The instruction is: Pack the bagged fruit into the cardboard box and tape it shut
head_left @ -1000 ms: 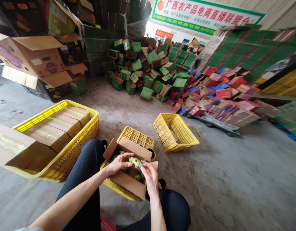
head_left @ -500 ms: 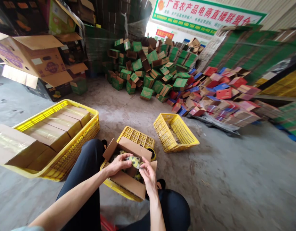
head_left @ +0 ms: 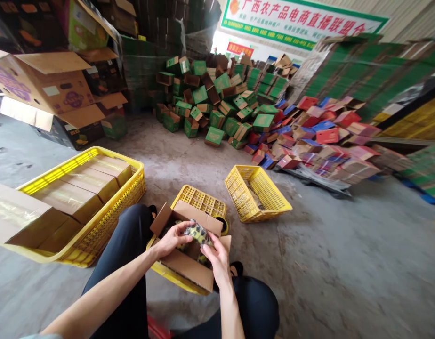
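Between my knees an open cardboard box (head_left: 189, 269) rests on a yellow crate (head_left: 202, 201), its flaps spread. Over the box both hands hold a yellow-green wrapped fruit (head_left: 197, 231). My left hand (head_left: 172, 239) curls round its left side. My right hand (head_left: 213, 256) grips it from the right and below, fingers closed. More wrapped fruit lies inside the box, mostly hidden by my hands.
A big yellow crate (head_left: 108, 214) with taped brown boxes (head_left: 71, 200) stands at my left. A smaller tilted yellow basket (head_left: 257, 193) lies ahead. Piles of green boxes (head_left: 217, 101) and red and blue boxes (head_left: 319, 136) fill the back; bare concrete floor spreads to the right.
My right hand has closed in toward my left, and the wrapped fruit has turned and lifted slightly between both hands. The view has shifted a little.
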{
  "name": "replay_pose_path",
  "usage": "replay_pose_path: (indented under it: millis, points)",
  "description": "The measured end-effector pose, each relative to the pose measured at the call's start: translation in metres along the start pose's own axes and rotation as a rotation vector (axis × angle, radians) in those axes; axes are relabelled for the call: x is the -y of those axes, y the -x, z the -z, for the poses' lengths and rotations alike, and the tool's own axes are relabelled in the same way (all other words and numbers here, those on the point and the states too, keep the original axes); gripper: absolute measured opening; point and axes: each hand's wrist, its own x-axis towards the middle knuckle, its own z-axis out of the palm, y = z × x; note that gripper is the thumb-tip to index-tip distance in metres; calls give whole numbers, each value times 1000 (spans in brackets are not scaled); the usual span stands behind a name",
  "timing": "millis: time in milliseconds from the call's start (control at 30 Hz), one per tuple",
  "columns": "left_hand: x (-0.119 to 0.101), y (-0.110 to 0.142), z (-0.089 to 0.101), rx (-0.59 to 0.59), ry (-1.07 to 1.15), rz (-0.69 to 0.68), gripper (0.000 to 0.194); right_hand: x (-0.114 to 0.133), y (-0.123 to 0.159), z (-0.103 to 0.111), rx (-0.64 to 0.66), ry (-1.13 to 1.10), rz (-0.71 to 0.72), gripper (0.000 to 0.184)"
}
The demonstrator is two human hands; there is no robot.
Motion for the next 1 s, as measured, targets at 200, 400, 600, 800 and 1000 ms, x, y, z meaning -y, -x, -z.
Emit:
replay_pose_path:
  millis: [200,400,600,800,1000]
  points:
    - [-4,-1,5,-126,52,116,76,4,-1,3,-70,12,53,62]
    - [-4,-4,9,-128,27,205,68,1,-3,2,-84,77,107,56]
    - [-7,-5,7,-69,14,97,59,4,-3,2,-90,123,145,48]
    - [-8,-2,8,-34,6,66,57,7,1,-2,-102,47,76,68]
    - [-6,1,4,9,-45,119,54,7,-1,-1,-144,104,62,67]
